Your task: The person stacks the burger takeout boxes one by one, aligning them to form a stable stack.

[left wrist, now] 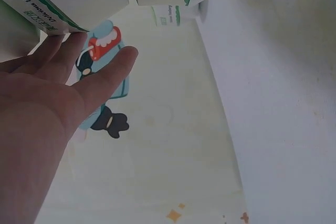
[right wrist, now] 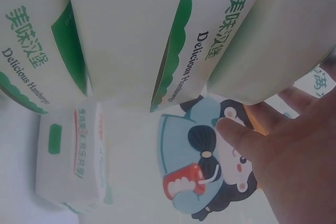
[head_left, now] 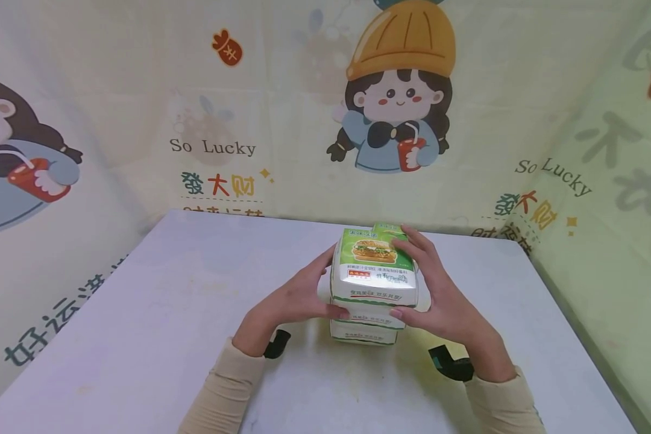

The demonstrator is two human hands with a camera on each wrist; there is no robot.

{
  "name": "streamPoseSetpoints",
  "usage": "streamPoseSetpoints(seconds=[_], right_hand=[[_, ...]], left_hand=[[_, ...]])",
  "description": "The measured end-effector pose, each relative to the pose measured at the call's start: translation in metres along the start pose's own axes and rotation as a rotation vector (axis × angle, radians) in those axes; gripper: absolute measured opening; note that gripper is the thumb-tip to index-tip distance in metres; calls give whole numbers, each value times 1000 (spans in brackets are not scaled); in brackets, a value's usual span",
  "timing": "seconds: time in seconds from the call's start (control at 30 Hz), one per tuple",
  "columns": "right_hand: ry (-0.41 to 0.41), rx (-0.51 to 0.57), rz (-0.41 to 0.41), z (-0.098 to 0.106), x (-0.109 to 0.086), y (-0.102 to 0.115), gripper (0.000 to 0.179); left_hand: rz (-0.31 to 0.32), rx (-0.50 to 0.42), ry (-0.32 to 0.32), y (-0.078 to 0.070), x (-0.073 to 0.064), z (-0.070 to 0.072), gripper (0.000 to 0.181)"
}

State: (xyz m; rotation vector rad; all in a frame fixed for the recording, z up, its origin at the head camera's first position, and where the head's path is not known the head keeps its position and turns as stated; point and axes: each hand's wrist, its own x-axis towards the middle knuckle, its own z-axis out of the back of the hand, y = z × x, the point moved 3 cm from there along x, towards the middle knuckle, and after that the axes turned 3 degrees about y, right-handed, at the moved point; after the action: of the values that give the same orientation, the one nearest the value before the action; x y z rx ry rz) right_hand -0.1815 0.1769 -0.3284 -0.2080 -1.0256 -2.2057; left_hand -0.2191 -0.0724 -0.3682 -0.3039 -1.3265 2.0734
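Note:
Three white-and-green hamburger boxes (head_left: pixel 374 289) stand in a slightly uneven stack; the top one shows a burger picture. My left hand (head_left: pixel 298 295) is at the stack's left side, thumb stretched across its front. In the left wrist view, its fairly straight fingers (left wrist: pixel 58 51) touch a box edge, while the thumb sticks out. On the right side, my right hand (head_left: pixel 445 295) spreads against the stack, fingers at the top box's edge and thumb low in front. In the right wrist view, that thumb (right wrist: pixel 236 129) is extended beside the boxes; the other fingertips are partly hidden.
Another hamburger box (right wrist: pixel 71 156) rests on the table behind the stack, mostly hidden in the head view. The white table (head_left: pixel 157 337) meets a cartoon-printed cloth (head_left: pixel 293 120) at its back. Dark straps (head_left: pixel 450 363) are at both wrists.

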Motion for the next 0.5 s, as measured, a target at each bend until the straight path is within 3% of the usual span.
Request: streamPoseSetpoints(seconds=[0.27,0.5], right_hand=[[0,0,10,1,-1,0,104],[-7,-2,14,3,-1,-2,103]], left_hand=[[-15,2,0,-1,0,0,108],[-11,11,-28,-4,-3,3,122]])
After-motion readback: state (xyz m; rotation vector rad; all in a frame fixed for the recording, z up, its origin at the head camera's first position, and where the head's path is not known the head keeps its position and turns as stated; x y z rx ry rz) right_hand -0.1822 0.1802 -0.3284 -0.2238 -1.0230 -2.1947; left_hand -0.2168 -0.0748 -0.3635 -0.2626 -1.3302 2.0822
